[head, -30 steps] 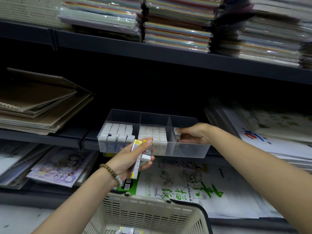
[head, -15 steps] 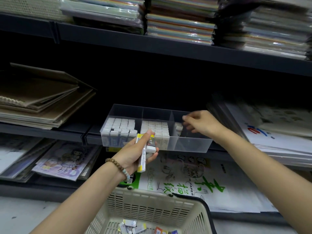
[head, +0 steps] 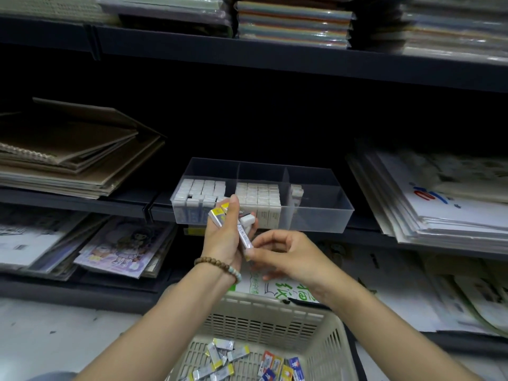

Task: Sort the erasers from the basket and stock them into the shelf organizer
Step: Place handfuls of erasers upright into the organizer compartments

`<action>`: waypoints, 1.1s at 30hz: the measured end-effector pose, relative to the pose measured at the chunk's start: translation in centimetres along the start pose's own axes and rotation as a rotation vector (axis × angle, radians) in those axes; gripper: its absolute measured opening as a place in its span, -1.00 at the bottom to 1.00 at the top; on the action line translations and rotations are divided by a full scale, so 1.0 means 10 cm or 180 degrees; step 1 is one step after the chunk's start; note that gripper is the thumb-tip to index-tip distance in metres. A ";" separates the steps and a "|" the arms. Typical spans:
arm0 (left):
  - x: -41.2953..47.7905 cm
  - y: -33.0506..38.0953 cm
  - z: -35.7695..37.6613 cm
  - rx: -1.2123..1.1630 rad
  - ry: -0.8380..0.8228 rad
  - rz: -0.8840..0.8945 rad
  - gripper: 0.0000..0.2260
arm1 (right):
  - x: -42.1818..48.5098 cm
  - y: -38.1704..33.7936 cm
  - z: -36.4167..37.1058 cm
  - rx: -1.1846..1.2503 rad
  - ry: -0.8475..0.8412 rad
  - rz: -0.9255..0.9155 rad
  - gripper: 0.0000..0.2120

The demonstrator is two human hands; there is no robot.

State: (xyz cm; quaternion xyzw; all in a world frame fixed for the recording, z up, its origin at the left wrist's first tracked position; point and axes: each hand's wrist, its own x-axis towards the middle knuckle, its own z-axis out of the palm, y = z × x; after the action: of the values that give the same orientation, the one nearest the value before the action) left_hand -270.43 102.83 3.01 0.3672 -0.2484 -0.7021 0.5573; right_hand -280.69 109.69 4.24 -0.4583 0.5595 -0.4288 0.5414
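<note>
Pulled right hand (head: 286, 257) back from organizer (head: 316, 220) to left hand (head: 222, 240), pinching lower end of erasers (head: 243, 233) gripped upright there, thumb raised.

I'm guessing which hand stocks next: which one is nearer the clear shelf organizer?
Left. The left hand, gripping erasers, is up with its fingertips overlapping the organizer front wall. The right hand sits lower, below the organizer, at the erasers' lower end.
</note>
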 end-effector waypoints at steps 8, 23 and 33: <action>0.03 0.05 -0.11 -0.0062 -0.0037 -0.0225 -0.79 | -0.05 -0.07 -0.25 0.0155 0.0165 -0.0127 -0.87; -0.02 0.09 -0.27 0.0243 -0.0467 -0.0871 -0.65 | -0.04 -0.03 -0.40 0.1023 0.0165 -0.0166 -0.65; -0.07 0.00 -0.30 0.0526 -0.0561 -0.0637 -0.68 | -0.02 0.07 -0.31 0.0590 0.0678 -0.0297 -0.74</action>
State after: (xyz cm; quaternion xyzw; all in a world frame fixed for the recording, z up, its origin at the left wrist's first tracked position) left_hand -268.04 103.66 1.33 0.3717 -0.3155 -0.7608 0.4284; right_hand -283.79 110.00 3.76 -0.3838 0.5498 -0.5495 0.4985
